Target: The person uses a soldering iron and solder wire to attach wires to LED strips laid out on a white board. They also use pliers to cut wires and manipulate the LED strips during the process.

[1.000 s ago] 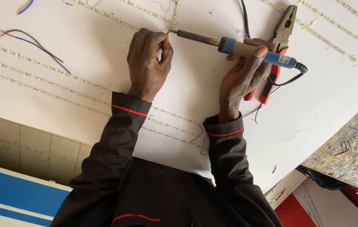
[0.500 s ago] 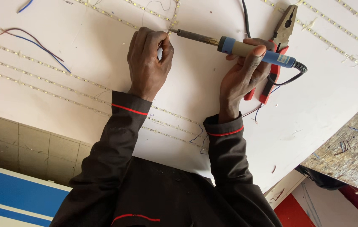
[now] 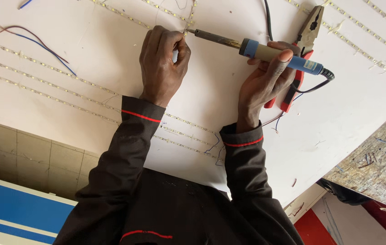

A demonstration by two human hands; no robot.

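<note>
- White counter (image 3: 111, 54): a broad pale board carrying everything in view. Its surface is likely plastic or painted, so a hot tip laid against it could scorch or melt a mark.
- LED strips (image 3: 43, 86): several thin studded rows run across the counter, one of them passing up to the joint being worked. Heat held too long on a pad could lift it or damage the nearest diode.
- Soldering iron (image 3: 265, 52): blue and tan handle, dark metal shaft, cord trailing off to the right. It lies nearly level, tip touching the strip end beside the left fingertips. A snag on the cord could jerk the tip off the joint.
- Right hand (image 3: 267, 77): fingers curled closed around the iron's handle, thumb on top. The grip sits far back from the tip, so a small wrist tremor would swing the tip widely.
- Left hand (image 3: 161, 63): fingers bunched, fingertips pinching something small at the strip end; whether wire or solder cannot be told. They sit just beside the hot tip, so a slip risks a burn.
- Pliers (image 3: 304, 50): red-handled, lying under the right hand; brushing them could nudge the iron.
- Loose wires (image 3: 34, 41): red and blue, well apart at left.
</note>
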